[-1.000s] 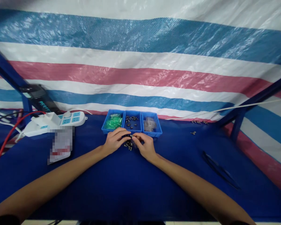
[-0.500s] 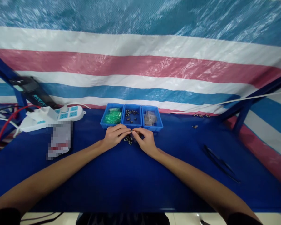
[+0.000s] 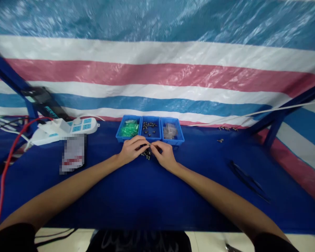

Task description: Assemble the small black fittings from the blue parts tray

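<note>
Here the left forearm (image 3: 76, 189) and the right forearm (image 3: 217, 192) are stretched forward, both angled inward. The left hand (image 3: 131, 151) and the right hand (image 3: 165, 154) are held almost tip to tip, backs turned upward, fingers (image 3: 136, 140) bent; how tightly the fingertips are closed cannot be made out at this size.
</note>
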Tool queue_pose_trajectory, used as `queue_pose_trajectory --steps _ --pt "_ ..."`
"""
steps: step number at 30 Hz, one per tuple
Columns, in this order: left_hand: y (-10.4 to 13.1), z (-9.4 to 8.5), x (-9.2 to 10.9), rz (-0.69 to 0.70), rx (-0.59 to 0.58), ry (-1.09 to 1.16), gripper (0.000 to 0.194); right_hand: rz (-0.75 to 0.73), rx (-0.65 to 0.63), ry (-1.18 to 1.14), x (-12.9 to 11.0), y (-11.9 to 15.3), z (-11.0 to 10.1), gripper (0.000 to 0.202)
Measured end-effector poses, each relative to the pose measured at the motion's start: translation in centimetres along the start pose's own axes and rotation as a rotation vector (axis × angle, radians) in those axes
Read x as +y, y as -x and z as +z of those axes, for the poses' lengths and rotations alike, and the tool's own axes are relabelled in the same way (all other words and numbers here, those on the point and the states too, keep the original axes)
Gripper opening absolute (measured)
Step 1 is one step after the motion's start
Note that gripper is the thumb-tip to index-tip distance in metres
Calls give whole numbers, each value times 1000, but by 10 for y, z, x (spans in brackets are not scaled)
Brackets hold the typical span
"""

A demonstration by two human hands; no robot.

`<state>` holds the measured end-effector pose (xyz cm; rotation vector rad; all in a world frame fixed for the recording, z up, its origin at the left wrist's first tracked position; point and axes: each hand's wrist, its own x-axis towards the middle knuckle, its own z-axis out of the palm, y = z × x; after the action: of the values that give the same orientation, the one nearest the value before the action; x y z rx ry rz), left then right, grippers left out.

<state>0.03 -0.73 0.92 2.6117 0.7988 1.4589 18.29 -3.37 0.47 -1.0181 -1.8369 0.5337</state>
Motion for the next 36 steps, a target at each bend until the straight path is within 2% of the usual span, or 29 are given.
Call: queue_pose_trajectory --steps 6,10,17,27,36 --pt "2 2 -2 -39 -92 43 12 7 -27 14 1 1 0 20" --pt "2 2 -2 -103 -59 86 13 25 3 13 2 1 -1 20" --pt "0 -2 -2 -41 -35 32 15 -4 61 -14 -4 1 -2 20" --pt "3 0 -5 -5 -15 36 17 -2 59 -44 -1 4 -2 16" --pt "4 4 -10 -48 3 40 17 -28 57 -53 2 3 2 17"
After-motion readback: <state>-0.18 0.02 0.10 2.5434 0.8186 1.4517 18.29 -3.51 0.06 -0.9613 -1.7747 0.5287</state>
